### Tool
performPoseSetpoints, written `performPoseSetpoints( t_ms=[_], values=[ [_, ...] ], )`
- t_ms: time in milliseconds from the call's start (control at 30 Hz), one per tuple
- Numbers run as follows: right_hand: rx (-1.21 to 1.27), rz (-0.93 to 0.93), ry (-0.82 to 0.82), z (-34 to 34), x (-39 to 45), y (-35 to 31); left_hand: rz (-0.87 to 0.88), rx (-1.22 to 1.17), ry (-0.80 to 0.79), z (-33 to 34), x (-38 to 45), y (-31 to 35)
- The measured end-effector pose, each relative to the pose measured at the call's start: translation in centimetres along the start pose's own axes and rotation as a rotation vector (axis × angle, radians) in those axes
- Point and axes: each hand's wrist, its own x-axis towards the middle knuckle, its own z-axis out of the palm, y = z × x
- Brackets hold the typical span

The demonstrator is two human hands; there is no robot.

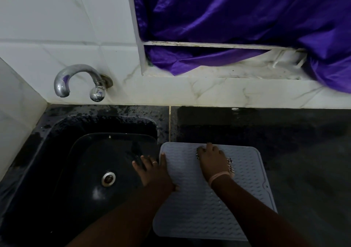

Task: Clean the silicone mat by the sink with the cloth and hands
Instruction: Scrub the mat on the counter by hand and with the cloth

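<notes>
Silicone like this grey ribbed mat is soft, floppy and slick when wet; it lies at the dark bench's front edge beside the black sink. Your left hand pins its sink-side edge, fingers spread, gripping nothing; your right hand presses a checked cloth flat near its far edge.

No text, label, brand, number or sign is showing legibly anywhere in this view.
</notes>
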Motion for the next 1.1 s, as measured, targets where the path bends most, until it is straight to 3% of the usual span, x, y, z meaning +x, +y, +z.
performPoseSetpoints(
  t_ms=[233,467,633,833,1100],
  values=[
    [-0.029,0.197,0.004,1.3,-2.0,3.9,-0.008,0.013,-0.003,-0.3,-0.3,0.2],
    [-0.076,0.227,-0.057,1.1,-3.2,9.9,-0.014,0.037,-0.007,-0.4,-0.5,0.5],
    [-0.028,0.408,-0.051,1.7,-4.2,13.7,-0.011,0.032,-0.021,-0.6,-0.5,0.7],
    [0.301,0.698,-0.059,2.3,-3.4,11.3,0.023,0.013,-0.025,-0.3,-0.3,0.6],
    [0.51,0.667,-0.039,0.8,-1.4,3.9,0.084,0.015,0.015,-0.4,-0.3,0.1]
  ],
)
